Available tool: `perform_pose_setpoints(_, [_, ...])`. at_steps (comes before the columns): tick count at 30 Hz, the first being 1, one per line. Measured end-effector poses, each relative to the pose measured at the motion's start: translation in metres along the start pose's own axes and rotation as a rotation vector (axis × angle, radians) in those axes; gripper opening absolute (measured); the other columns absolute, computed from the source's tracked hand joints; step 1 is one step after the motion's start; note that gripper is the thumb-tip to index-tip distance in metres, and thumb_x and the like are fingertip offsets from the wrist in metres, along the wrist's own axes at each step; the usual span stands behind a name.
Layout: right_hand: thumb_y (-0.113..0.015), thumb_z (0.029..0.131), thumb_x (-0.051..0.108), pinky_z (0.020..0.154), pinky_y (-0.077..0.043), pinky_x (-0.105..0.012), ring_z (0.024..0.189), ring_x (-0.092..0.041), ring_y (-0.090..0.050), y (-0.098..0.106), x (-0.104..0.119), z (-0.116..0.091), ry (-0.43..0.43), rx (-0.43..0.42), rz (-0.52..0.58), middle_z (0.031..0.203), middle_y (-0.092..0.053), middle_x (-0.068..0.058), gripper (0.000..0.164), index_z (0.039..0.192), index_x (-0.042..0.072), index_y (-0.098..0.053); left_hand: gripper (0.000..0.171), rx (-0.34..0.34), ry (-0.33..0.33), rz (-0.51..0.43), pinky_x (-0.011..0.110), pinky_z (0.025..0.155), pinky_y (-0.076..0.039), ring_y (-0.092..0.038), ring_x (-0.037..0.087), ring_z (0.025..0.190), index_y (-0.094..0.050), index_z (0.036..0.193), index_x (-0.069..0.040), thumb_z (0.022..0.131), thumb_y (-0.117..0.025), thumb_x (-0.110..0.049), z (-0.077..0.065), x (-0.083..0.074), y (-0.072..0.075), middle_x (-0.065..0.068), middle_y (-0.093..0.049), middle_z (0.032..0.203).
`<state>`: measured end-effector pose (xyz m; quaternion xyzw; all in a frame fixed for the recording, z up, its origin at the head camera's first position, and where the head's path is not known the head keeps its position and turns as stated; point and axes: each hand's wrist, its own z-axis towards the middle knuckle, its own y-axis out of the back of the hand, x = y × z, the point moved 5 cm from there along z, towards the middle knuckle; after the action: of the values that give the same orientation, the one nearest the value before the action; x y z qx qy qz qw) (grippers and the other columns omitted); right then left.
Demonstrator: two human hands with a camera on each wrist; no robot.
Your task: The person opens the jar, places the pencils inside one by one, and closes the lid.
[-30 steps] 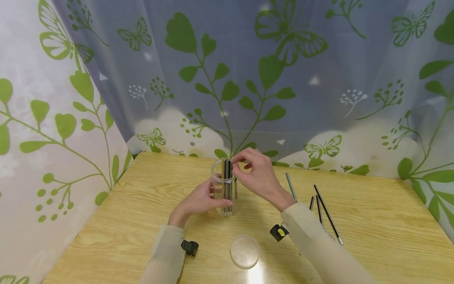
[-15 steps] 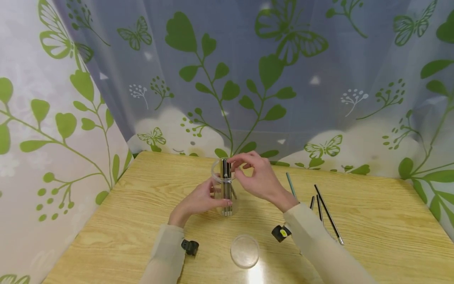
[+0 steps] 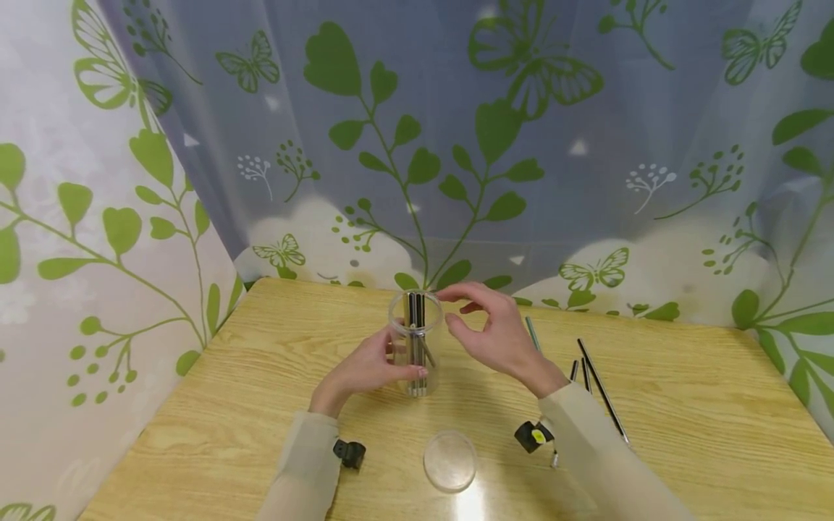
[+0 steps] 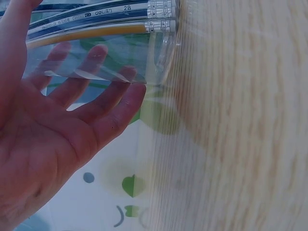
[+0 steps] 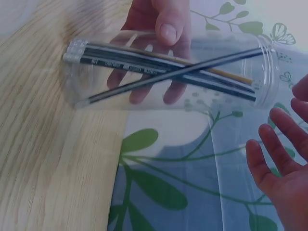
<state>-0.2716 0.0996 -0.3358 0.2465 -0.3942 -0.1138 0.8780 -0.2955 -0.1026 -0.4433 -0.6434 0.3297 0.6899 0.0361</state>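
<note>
My left hand (image 3: 365, 367) grips a clear plastic jar (image 3: 434, 365) that stands upright on the table, its thumb across the near side and its fingers behind. Several pencils stand inside the jar; an orange pencil (image 4: 96, 34) and dark blue ones show in the left wrist view, eraser ends down. One dark pencil (image 5: 144, 82) leans diagonally across the others. Just right of the jar's rim, my right hand (image 3: 495, 336) holds nothing, its thumb and fingers spread apart.
A round clear lid (image 3: 449, 462) lies on the wooden table (image 3: 260, 347) in front of the jar. To the right lie several loose dark pencils (image 3: 602, 387) and a teal pencil (image 3: 532, 333), partly hidden by the right arm. A patterned curtain (image 3: 417, 145) hangs behind the table.
My right hand has let go of a pencil at the jar's mouth and moved right, its fingers opening. That pencil now leans inside the jar. My left hand has stayed in place.
</note>
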Motion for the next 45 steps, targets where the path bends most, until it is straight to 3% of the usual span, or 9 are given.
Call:
perform_pose_setpoints(15, [-0.074, 0.094, 0.015, 0.084, -0.061, -0.045, 0.112, -0.025, -0.066, 0.032, -0.03, -0.031, -0.171, -0.02, -0.099, 0.119, -0.072, -0.004, 0.031, 0.125, 0.015, -0.068, 0.086, 0.008, -0.006, -0.015, 0.05, 0.105, -0.055, -0.057, 0.034, 0.132, -0.036, 0.157, -0.023, 0.086, -0.084, -0.032, 0.0, 0.0, 0.0, 0.008, -0.06, 0.142])
perform_pose_setpoints(22, [-0.072, 0.097, 0.024, 0.08, -0.06, -0.036, 0.108, -0.02, -0.064, 0.045, -0.05, -0.049, -0.286, -0.015, -0.181, 0.119, -0.071, -0.004, 0.032, 0.127, 0.017, -0.067, 0.082, -0.002, 0.019, 0.009, 0.048, 0.101, -0.057, -0.06, 0.031, 0.129, -0.04, 0.154, -0.028, 0.085, -0.084, -0.035, 0.001, 0.003, 0.0, 0.006, -0.062, 0.138])
perform_pose_setpoints(30, [-0.069, 0.098, 0.029, 0.075, -0.057, -0.026, 0.108, -0.028, -0.066, 0.054, -0.075, -0.072, -0.394, 0.002, -0.241, 0.12, -0.071, -0.011, 0.036, 0.129, 0.013, -0.066, 0.082, -0.007, 0.018, 0.0, 0.05, 0.101, -0.056, -0.06, 0.032, 0.128, -0.041, 0.154, -0.027, 0.085, -0.084, -0.036, 0.0, 0.004, 0.001, 0.008, -0.062, 0.138])
perform_pose_setpoints(38, [-0.068, 0.098, 0.028, 0.08, -0.059, -0.05, 0.099, -0.036, -0.07, 0.059, -0.097, -0.085, -0.452, 0.027, -0.315, 0.11, -0.072, -0.02, 0.037, 0.126, 0.005, -0.065, 0.084, -0.013, 0.022, 0.009, 0.052, 0.104, -0.054, -0.059, 0.032, 0.13, -0.04, 0.155, -0.028, 0.085, -0.085, -0.036, 0.0, 0.003, 0.001, 0.007, -0.061, 0.14])
perform_pose_setpoints(45, [-0.068, 0.097, 0.023, 0.074, -0.06, -0.048, 0.091, -0.032, -0.071, 0.057, -0.119, -0.088, -0.518, 0.101, -0.365, 0.107, -0.072, -0.021, 0.037, 0.126, 0.0, -0.064, 0.082, -0.017, 0.028, 0.008, 0.051, 0.103, -0.055, -0.06, 0.032, 0.129, -0.041, 0.154, -0.029, 0.085, -0.085, -0.035, -0.001, 0.002, 0.001, 0.007, -0.062, 0.139])
